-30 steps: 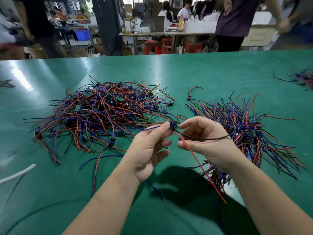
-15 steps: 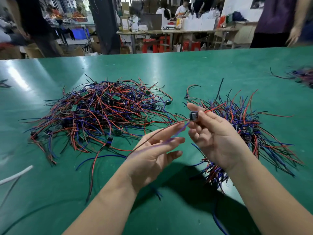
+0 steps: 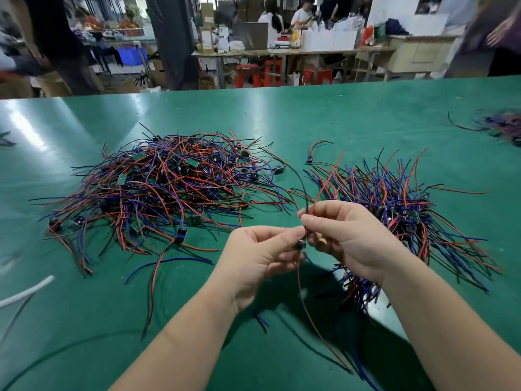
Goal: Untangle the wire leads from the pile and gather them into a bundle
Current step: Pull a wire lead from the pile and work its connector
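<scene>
Your pile (image 3: 169, 193) of red, blue and black leads, dotted with small green boards, lies tangled on the left of the desk (image 3: 282, 114). Your bundle (image 3: 394, 210) lies to its right, wires roughly aligned. One lead (image 3: 323, 187) is pinched between your left hand (image 3: 259, 258) and right hand (image 3: 346, 235), with a red wire rising and thin tails hanging below.

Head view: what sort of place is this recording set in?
Probably a small electronics assembly workshop. A long green workbench carries a tangled pile of red, blue and black wire leads with small circuit boards; behind it, people are at a cluttered table.
</scene>
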A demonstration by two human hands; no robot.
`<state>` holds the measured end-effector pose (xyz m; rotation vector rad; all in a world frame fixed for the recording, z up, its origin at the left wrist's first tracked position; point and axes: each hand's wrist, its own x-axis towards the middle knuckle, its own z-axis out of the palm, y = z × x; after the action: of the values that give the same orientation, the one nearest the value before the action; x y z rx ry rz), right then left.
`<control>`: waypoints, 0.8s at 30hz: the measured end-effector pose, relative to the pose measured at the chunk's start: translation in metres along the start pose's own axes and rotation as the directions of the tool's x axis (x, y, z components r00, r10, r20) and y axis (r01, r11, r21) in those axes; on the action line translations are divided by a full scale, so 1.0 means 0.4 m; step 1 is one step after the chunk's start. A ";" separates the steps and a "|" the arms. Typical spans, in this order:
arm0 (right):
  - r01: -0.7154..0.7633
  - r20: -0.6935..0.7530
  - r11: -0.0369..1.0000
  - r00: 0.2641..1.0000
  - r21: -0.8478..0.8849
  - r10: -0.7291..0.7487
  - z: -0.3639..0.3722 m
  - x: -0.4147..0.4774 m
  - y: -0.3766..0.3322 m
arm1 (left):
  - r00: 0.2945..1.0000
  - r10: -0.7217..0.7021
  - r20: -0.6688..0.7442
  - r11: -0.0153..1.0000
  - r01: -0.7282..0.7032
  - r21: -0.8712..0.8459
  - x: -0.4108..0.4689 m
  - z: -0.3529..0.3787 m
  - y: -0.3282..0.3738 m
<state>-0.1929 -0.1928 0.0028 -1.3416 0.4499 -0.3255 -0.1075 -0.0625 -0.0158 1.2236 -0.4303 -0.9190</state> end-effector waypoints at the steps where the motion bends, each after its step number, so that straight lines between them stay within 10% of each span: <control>1: 0.002 0.002 1.000 1.000 -0.008 -0.002 0.000 0.000 0.000 | 1.000 0.005 -0.019 1.000 -0.005 0.015 0.002 -0.001 -0.005; 24: 0.120 -0.410 0.992 0.908 0.049 -0.090 -0.095 0.025 -0.026 | 0.978 -0.189 0.085 0.902 0.139 0.409 -0.007 -0.025 -0.011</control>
<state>-0.2023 -0.2322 0.0056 -1.2278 0.7079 -0.7135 -0.1033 -0.0544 -0.0226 1.6024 -0.6440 -1.0892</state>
